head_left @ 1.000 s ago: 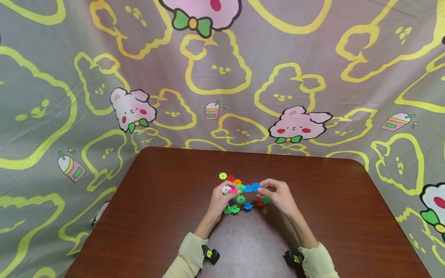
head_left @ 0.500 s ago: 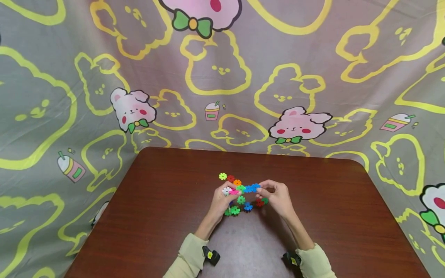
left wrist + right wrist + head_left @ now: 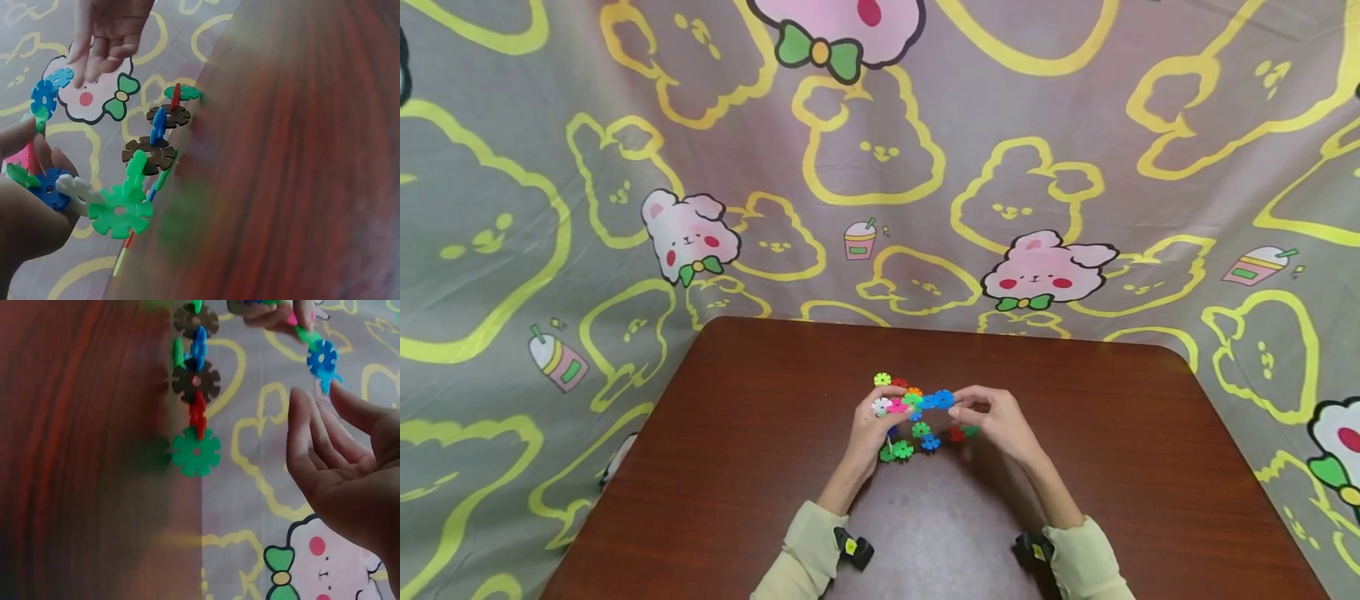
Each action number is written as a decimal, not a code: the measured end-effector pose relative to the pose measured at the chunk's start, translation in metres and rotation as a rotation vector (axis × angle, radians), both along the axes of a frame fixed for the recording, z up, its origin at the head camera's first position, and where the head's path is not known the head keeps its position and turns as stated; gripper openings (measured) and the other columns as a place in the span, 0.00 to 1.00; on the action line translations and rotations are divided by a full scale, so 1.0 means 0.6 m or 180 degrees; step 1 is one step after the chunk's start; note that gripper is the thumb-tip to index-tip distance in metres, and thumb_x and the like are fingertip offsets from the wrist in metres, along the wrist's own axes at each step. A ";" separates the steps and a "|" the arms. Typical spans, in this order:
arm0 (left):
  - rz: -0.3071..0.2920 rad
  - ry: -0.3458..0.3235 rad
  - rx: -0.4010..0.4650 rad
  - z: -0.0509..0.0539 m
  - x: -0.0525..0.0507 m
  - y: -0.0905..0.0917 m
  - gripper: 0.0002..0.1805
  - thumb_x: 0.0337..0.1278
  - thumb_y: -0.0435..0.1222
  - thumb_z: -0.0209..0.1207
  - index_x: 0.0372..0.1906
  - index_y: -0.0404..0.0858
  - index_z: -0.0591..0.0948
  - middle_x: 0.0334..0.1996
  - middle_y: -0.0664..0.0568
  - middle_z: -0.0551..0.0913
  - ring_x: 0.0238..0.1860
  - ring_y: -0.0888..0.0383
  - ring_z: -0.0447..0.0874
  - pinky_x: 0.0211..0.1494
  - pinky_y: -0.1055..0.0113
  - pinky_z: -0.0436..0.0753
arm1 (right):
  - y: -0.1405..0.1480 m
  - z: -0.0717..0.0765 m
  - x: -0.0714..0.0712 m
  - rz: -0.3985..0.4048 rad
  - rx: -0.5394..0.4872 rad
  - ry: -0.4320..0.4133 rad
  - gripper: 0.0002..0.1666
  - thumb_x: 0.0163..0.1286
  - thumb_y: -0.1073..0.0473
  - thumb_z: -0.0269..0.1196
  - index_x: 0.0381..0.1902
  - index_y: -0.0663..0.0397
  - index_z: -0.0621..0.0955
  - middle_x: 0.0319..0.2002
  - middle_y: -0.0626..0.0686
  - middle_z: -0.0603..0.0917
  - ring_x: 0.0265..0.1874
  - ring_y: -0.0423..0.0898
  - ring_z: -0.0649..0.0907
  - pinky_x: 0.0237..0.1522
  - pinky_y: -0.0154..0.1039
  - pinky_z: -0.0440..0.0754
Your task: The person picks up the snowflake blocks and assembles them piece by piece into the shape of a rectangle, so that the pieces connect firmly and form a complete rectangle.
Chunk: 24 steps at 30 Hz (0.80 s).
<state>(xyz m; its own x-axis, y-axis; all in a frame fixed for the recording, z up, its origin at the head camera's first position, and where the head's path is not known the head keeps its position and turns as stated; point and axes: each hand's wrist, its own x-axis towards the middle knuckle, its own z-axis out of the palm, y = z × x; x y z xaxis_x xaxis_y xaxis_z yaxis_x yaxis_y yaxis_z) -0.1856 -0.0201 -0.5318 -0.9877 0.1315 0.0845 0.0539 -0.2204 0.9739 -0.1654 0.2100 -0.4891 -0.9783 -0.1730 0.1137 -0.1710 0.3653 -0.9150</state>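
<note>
My left hand [image 3: 871,429] pinches a chain of interlocking snowflake discs near a pink disc [image 3: 897,406]. A white disc [image 3: 881,407] shows by its fingers. Two blue discs [image 3: 943,399] form the chain's raised free end on the right. Beside that end is my right hand [image 3: 1004,423], its thumb and fingers spread apart; in the right wrist view the thumb tip lies close to the last blue disc [image 3: 330,383], and I cannot tell whether they touch. Lower down, the chain continues through a green disc [image 3: 122,211] and brown discs [image 3: 148,156] to another green disc [image 3: 195,452].
Behind the left hand, a branch with a yellow-green disc [image 3: 882,380] and an orange disc [image 3: 914,392] reaches away. The brown wooden table [image 3: 760,467] spreads around the hands. A patterned cloth [image 3: 917,217] hangs behind it.
My right hand has let go of the end blue disc, and its fingers have parted. The held chain has shifted slightly left, with my left hand still gripping it.
</note>
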 end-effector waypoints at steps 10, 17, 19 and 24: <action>0.0049 -0.0033 0.0070 0.001 0.000 -0.003 0.16 0.58 0.26 0.69 0.50 0.25 0.82 0.38 0.53 0.84 0.37 0.62 0.82 0.42 0.68 0.80 | -0.018 -0.037 -0.070 0.0074 0.0942 0.0201 0.06 0.67 0.71 0.67 0.41 0.64 0.87 0.33 0.53 0.88 0.32 0.48 0.84 0.34 0.40 0.81; 0.0123 -0.0038 0.0146 0.002 -0.003 -0.006 0.17 0.56 0.26 0.70 0.49 0.24 0.81 0.36 0.53 0.83 0.36 0.62 0.80 0.40 0.72 0.78 | -0.048 -0.050 -0.109 0.0368 0.1333 0.0278 0.13 0.65 0.71 0.68 0.48 0.69 0.84 0.40 0.60 0.87 0.34 0.53 0.84 0.38 0.48 0.84; 0.0124 -0.0041 0.0182 0.002 -0.004 -0.007 0.17 0.56 0.26 0.70 0.48 0.24 0.81 0.36 0.53 0.83 0.36 0.62 0.80 0.40 0.72 0.78 | -0.054 -0.053 -0.117 0.0494 0.1375 0.0401 0.15 0.66 0.68 0.69 0.49 0.70 0.83 0.45 0.62 0.87 0.43 0.59 0.85 0.47 0.54 0.84; 0.0137 -0.0030 0.0214 0.004 -0.004 -0.008 0.16 0.56 0.25 0.69 0.48 0.22 0.79 0.34 0.54 0.82 0.35 0.62 0.79 0.39 0.72 0.78 | -0.070 -0.057 -0.133 0.0650 0.1483 0.0791 0.12 0.67 0.66 0.66 0.45 0.71 0.84 0.38 0.62 0.87 0.40 0.60 0.84 0.45 0.54 0.83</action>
